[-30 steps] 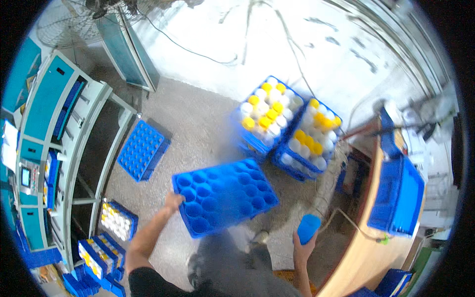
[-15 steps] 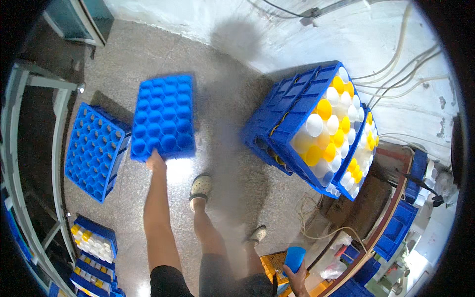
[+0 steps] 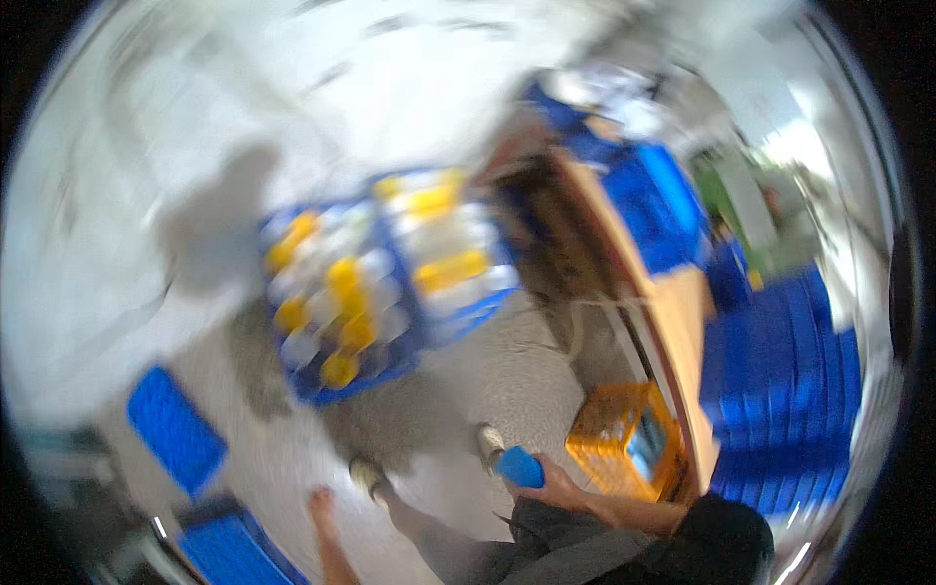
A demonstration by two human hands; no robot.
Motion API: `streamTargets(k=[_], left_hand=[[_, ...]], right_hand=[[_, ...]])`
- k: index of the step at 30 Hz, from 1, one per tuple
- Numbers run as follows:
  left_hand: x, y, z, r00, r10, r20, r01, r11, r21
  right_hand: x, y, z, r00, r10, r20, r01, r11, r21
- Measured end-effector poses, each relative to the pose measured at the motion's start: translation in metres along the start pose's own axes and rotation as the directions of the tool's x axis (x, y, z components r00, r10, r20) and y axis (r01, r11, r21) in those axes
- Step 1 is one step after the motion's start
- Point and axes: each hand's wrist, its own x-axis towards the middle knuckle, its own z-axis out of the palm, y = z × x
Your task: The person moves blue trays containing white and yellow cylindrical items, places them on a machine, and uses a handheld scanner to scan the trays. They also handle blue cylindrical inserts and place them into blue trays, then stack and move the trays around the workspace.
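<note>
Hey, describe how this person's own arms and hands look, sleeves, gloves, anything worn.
The picture is blurred. Both forearms look bare: no sleeves, and no gloves on the left hand or right hand. Whether a watch or ring is worn cannot be told.

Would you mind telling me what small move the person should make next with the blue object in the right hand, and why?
Probably pause and steady the head first. The picture is smeared by motion; the right hand grips a small blue object near the orange crate, while the left hand hangs empty above the floor. The blue crates of yellow and white containers stand ahead.
</note>
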Motion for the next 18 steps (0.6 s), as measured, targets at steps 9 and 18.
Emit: streamTargets(k=[9, 18], left_hand=[[-0.271, 0.478, 0.272, 0.547, 0.409, 0.731, -0.601, 0.799, 0.002], [-0.299, 0.653, 0.463, -0.17, 0.825, 0.539, -0.979, -0.081, -0.185]], right_hand=[[0.01, 0.107, -0.204, 0.751, -0.653, -0.097, 0.647, 0.757, -0.088], [-0.215, 0.352, -0.632, -0.504, -0.229, -0.833, -0.354, 0.934, -0.043]])
